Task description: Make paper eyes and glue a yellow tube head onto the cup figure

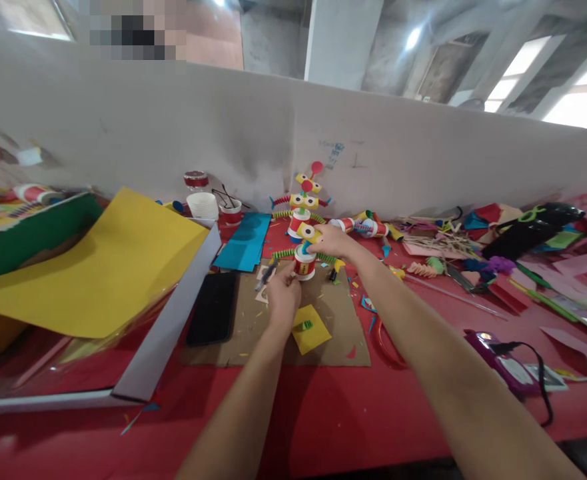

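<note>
A small paper-cup figure (304, 265) stands at the back of a brown cardboard sheet (253, 333). It has a red-and-white body, green folded-paper arms and a yellow head with drawn eyes (307, 232). Low on the cup's left side, the fingers of my left hand (284, 297) are closed against it. My right hand (336, 241) reaches over from the right and pinches the yellow head; its fingertips are partly hidden. Just behind stand similar finished-looking figures (300, 219). On the cardboard in front lies a yellow paper square (312, 333) with a green folded strip on it.
A black phone (213, 309) rests on the cardboard's left edge, near blue paper sheets (246, 241). Further left is a white-edged box (166, 323) under yellow paper (108, 273). Paper cups (203, 205) stand behind. On the right are a purple corded device (506, 367) and craft scraps.
</note>
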Demonstrator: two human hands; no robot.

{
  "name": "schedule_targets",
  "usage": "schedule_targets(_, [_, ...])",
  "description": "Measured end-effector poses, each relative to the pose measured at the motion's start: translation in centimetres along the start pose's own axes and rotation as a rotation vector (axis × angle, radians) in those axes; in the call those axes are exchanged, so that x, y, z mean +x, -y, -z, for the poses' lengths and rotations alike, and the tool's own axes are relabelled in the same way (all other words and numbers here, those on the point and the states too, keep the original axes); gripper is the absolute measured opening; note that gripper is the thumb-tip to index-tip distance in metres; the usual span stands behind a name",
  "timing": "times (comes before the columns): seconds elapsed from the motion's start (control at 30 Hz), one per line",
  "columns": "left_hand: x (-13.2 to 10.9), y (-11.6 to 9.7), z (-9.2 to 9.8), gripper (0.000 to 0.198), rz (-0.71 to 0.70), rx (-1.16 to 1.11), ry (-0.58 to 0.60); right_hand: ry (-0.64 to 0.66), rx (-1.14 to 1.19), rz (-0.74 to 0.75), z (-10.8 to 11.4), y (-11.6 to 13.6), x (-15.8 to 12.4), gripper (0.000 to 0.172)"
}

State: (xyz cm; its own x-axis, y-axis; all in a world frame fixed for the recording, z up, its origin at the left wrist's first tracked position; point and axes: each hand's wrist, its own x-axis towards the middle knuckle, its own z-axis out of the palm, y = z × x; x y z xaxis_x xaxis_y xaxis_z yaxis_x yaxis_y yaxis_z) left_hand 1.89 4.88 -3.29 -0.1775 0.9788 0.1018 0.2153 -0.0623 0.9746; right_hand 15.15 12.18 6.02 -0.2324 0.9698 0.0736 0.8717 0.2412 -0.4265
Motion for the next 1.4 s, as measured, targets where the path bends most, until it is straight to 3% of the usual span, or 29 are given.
schedule_targets(0.1, [-0.2, -0.2, 0.1, 0.045, 0.056, 0.197, 0.009, 0.017, -0.016, -0.004, -0.7, 0.1, 0.0, 0.024])
schedule_targets(0.27, [-0.3, -0.5, 0.3, 0.042, -0.095, 0.377, -0.009, 0.089, -0.012, 0.034, -0.2, -0.3, 0.0, 0.036])
schedule_targets(0.57, [-0.7, -0.6, 0.6, 0.038, -0.208, 0.33, -0.086, 0.15, 0.032, 0.102, 1.7, -0.1, -0.3, 0.062])
schedule_targets(0.73, [-0.7, -0.8, 0.8, 0.037, -0.196, 0.325, -0.087, 0.151, 0.118, 0.125, 2.7, 0.6, -0.5, 0.057])
schedule_targets(0.97, [-0.7, -0.9, 1.0, 0.037, -0.168, 0.299, -0.089, 0.144, 0.058, 0.124, 3.3, 0.8, 0.4, 0.045])
schedule_targets(1.07, [-0.7, -0.8, 1.0, 0.036, -0.163, 0.282, -0.096, 0.121, 0.08, 0.111, 3.1, 0.8, 1.0, 0.035])
schedule_targets(1.2, [-0.6, -0.8, 1.1, 0.033, -0.179, 0.283, -0.108, 0.063, 0.109, 0.048, 3.1, 1.0, 1.6, 0.046])
schedule_targets(1.33, [-0.3, -0.6, 1.1, 0.031, -0.183, 0.292, -0.125, -0.075, 0.085, -0.002, 4.1, 1.3, 1.3, 0.045])
schedule_targets(1.4, [-0.2, -0.5, 1.1, 0.033, -0.179, 0.25, -0.134, -0.231, 0.105, 0.022, 4.6, 1.6, 0.0, 0.044])
